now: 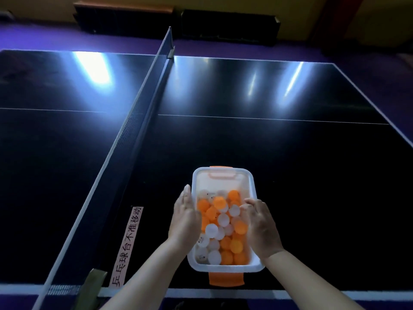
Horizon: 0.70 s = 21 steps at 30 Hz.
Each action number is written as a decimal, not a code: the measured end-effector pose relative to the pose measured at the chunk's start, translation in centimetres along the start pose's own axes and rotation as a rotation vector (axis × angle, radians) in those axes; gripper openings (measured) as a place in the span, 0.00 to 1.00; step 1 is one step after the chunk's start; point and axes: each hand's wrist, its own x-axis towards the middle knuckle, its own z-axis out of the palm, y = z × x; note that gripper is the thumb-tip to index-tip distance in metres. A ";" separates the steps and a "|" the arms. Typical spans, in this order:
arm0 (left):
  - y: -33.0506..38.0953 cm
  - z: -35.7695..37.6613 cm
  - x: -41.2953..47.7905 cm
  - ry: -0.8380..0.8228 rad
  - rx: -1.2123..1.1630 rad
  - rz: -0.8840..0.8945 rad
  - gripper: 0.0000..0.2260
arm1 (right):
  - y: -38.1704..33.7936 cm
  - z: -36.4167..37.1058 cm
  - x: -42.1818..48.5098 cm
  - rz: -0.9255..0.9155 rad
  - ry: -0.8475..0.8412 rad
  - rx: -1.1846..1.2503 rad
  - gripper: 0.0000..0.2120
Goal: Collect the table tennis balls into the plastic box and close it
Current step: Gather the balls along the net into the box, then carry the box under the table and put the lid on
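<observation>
At 6 o'clock on the counter (pixel 301 175), your straight-fingered left hand (pixel 184 218) flanks the translucent rectangular plastic box (pixel 252 184); right hand (pixel 260 224), hold indeterminable.

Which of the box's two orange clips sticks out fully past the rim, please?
The clip at the near end, toward the person; the far clip shows mostly through the cloudy end wall of the box.

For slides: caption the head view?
Left hand and right hand at open box of balls beside the net.
</observation>
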 end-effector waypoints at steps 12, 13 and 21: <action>-2.3 -0.3 0.3 -0.004 -0.183 -0.031 0.13 | -2.3 -0.8 0.0 0.365 -0.144 -0.237 0.17; -2.2 -0.4 0.3 -0.020 -0.199 -0.041 0.11 | -2.4 -0.5 -0.1 0.378 -0.154 -0.276 0.19; -1.6 -0.5 -0.2 -0.163 -0.200 0.061 0.14 | -3.8 -2.4 -3.0 0.729 -0.204 -0.055 0.15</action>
